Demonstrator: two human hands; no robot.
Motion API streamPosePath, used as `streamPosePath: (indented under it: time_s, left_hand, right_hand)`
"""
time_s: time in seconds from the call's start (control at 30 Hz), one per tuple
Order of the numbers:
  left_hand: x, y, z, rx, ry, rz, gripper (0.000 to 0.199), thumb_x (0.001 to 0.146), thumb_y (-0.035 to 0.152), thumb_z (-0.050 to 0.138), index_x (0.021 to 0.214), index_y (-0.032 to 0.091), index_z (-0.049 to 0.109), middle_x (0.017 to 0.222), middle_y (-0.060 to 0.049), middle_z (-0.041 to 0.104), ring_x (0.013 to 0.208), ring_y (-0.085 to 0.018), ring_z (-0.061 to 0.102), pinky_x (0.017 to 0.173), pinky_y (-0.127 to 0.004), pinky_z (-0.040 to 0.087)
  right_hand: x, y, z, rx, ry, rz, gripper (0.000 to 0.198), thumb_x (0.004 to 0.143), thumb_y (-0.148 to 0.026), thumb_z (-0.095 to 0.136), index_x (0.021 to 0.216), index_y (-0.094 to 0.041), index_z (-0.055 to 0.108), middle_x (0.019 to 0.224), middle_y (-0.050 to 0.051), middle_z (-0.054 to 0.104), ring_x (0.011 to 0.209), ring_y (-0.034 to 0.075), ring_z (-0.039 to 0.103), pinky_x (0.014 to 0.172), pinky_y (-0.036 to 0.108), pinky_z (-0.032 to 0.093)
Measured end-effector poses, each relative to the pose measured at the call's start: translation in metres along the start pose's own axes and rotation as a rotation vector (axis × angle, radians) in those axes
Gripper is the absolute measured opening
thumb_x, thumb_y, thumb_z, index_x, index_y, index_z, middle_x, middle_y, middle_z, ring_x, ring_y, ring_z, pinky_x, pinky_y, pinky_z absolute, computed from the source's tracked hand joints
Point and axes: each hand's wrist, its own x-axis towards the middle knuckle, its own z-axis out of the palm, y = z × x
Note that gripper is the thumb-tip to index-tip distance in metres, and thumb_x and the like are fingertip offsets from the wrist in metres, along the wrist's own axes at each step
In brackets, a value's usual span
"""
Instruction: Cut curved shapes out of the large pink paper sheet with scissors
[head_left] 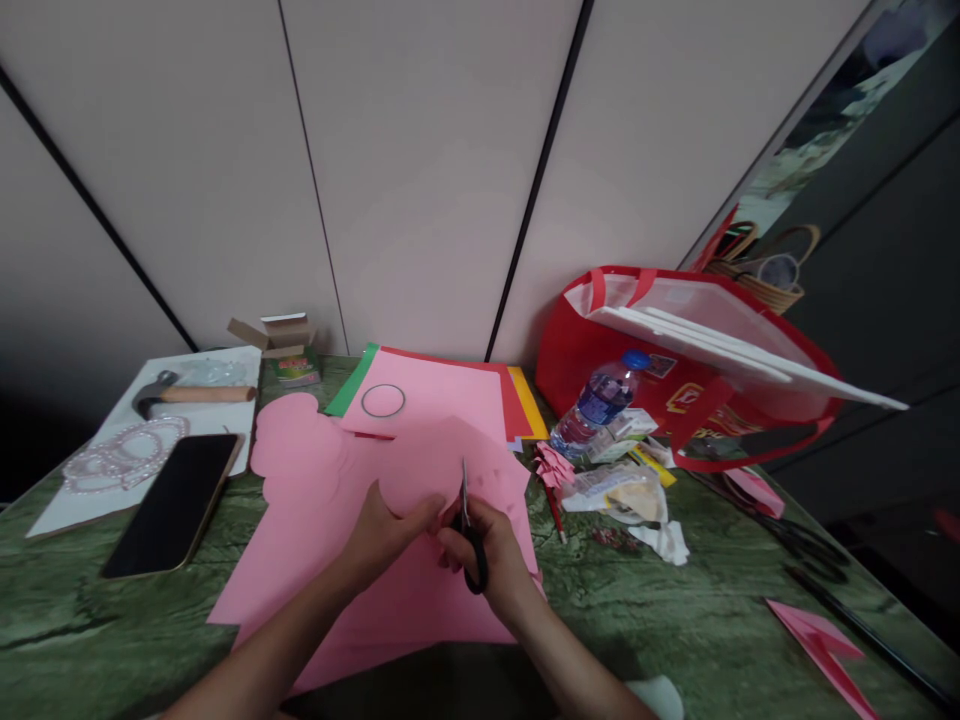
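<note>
My right hand point(491, 550) is wrapped round a pair of scissors point(475, 560) with black handles. Their narrow blades point up and away from me, over pink paper. Beside it, my left hand point(386, 535) pinches a sheet of pink paper point(442, 450), thumb on top and most fingers hidden under it. Both hands' fingertips nearly meet. More pink sheets point(300, 590) lie beneath my arms, and a stack of rounded pink cutouts point(292, 440) rests to the left.
To the left lie a phone point(174, 505), a hammer point(202, 394) and a beaded strand point(124, 455). A small box point(296, 362) stands behind. On the right are a water bottle point(600, 405), a red bag point(645, 390), wrappers point(619, 490), a pencil point(555, 512) and larger scissors point(806, 545).
</note>
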Motion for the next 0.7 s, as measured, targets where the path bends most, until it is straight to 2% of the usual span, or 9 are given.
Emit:
streamPosePath:
  time_s: [0.3,0.4,0.5,0.63,0.7]
  left_hand:
    - [0.001,-0.001,-0.001,0.067,0.031,0.015,0.015,0.071,0.021,0.059,0.057,0.016,0.056,0.05,0.002,0.06,0.049,-0.014,0.058,0.048,-0.023,0.047]
    - [0.002,-0.001,-0.002,0.09,0.109,0.011,0.01,0.071,0.024,0.059,0.068,0.015,0.06,0.059,0.0,0.065,0.056,-0.016,0.061,0.05,-0.024,0.048]
    - [0.002,-0.001,-0.001,0.095,0.16,0.02,0.018,0.073,0.032,0.059,0.076,0.014,0.061,0.069,-0.004,0.069,0.068,-0.02,0.064,0.058,-0.027,0.05]
    - [0.001,0.001,0.001,0.126,0.085,-0.04,0.023,0.072,0.035,0.058,0.06,0.016,0.06,0.053,-0.002,0.065,0.054,-0.018,0.062,0.052,-0.026,0.049]
    - [0.0,0.003,0.002,0.16,0.089,-0.057,0.021,0.07,0.033,0.061,0.056,0.017,0.058,0.049,0.0,0.063,0.05,-0.017,0.06,0.049,-0.025,0.048]
  right_hand:
    - [0.001,0.003,-0.002,0.009,-0.012,0.002,0.021,0.063,-0.028,0.069,0.065,-0.016,0.052,0.045,-0.008,0.048,0.037,0.007,0.045,0.038,0.018,0.038]
    - [0.0,0.004,-0.002,-0.004,-0.007,0.01,0.023,0.063,-0.03,0.069,0.065,-0.016,0.051,0.043,-0.008,0.047,0.037,0.008,0.046,0.038,0.018,0.037]
    - [-0.001,0.007,0.0,-0.018,-0.013,0.025,0.023,0.065,-0.033,0.066,0.065,-0.016,0.05,0.042,-0.008,0.047,0.038,0.009,0.048,0.039,0.019,0.037]
    - [-0.001,0.012,0.003,0.001,-0.009,0.028,0.026,0.063,-0.036,0.067,0.066,-0.018,0.05,0.044,-0.008,0.047,0.037,0.009,0.047,0.04,0.022,0.039]
    - [0.0,0.012,0.004,0.009,-0.011,0.014,0.027,0.061,-0.037,0.068,0.066,-0.018,0.05,0.048,-0.007,0.049,0.038,0.009,0.047,0.041,0.023,0.039]
